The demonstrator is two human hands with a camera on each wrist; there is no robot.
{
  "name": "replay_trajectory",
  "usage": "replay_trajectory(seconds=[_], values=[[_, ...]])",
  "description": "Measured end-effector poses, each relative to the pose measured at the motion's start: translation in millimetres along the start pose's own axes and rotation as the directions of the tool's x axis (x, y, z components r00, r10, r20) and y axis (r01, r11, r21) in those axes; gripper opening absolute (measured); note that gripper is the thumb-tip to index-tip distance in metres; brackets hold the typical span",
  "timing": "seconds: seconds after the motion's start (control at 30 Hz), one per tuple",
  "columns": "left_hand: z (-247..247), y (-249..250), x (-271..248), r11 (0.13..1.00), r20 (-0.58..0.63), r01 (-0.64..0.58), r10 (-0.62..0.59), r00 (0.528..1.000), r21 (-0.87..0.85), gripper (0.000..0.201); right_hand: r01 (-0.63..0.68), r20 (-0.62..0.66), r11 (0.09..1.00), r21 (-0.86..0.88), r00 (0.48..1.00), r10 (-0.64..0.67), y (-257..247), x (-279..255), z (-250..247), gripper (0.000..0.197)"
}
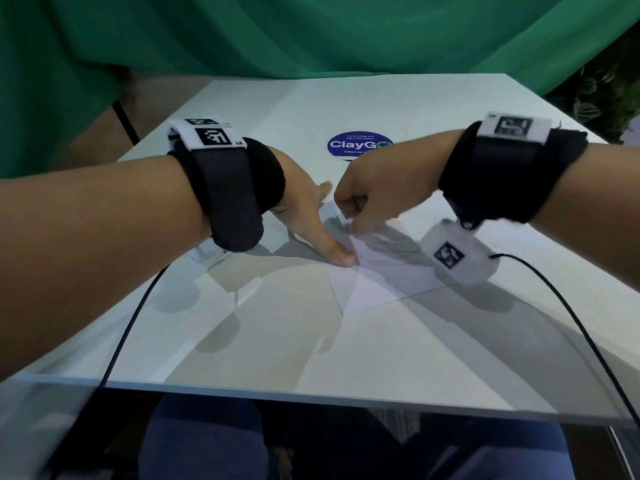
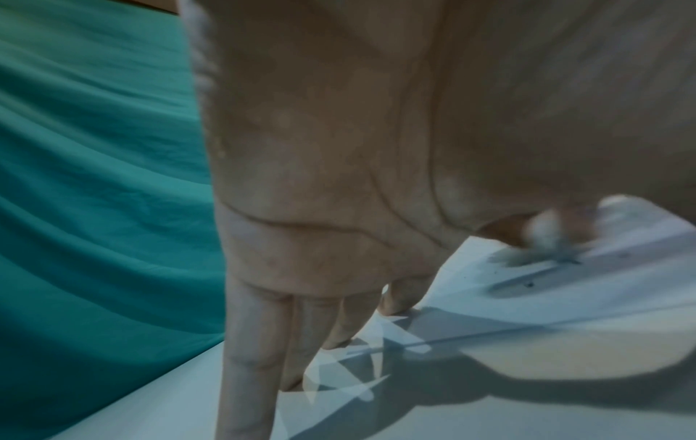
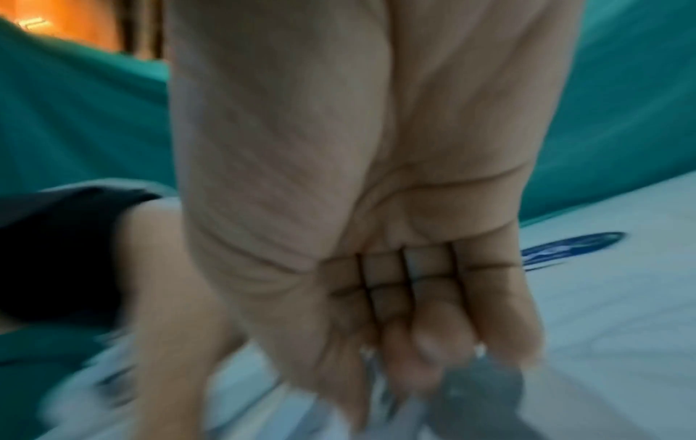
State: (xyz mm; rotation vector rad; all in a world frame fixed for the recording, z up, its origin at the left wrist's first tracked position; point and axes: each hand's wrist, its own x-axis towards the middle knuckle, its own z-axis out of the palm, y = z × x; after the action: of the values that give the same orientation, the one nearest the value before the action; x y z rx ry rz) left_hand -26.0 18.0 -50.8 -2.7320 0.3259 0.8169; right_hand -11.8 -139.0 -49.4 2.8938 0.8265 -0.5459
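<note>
A white sheet of paper [image 1: 381, 278] lies on the white table [image 1: 277, 341], one corner pointing toward me. My left hand [image 1: 322, 220] presses flat on the sheet's left part with straight fingers [image 2: 339, 321], the thumb [image 1: 341, 256] lying on the paper. My right hand [image 1: 349, 209] is just to its right, its fingers [image 3: 425, 336] curled, and pinches a raised flap of the paper. The right wrist view is blurred and the pinch point is hard to make out there.
A round blue ClayGo sticker [image 1: 356, 145] sits on the table behind the hands. Green cloth [image 1: 311, 36] hangs at the back. Black cables [image 1: 128, 327] [image 1: 571, 323] trail from both wrists over the table's front edge [image 1: 311, 393]. Leafy plants [image 1: 609, 98] stand at far right.
</note>
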Motion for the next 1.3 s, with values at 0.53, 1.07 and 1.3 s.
replay_trajectory(seconds=[0.53,1.07,1.3], values=[[1.5,-0.2,-2.7,1.0,-0.012,-0.006,0.006,1.0,0.005,0.138,-0.018,-0.097,0.996,-0.085,0.995,0.01,-5.5,12.5,-5.4,0.011],[7.0,-8.3,-1.6,0.997,-0.101,-0.079,0.077,0.992,-0.016,0.148,-0.147,-0.172,0.989,0.021,0.974,0.149,42.7,-31.7,3.3,0.02],[2.3,2.6,-15.5,0.988,-0.262,-0.153,0.155,0.953,0.027,0.132,-0.2,-0.193,0.979,-0.041,0.963,0.189,54.6,-30.6,15.9,0.02]])
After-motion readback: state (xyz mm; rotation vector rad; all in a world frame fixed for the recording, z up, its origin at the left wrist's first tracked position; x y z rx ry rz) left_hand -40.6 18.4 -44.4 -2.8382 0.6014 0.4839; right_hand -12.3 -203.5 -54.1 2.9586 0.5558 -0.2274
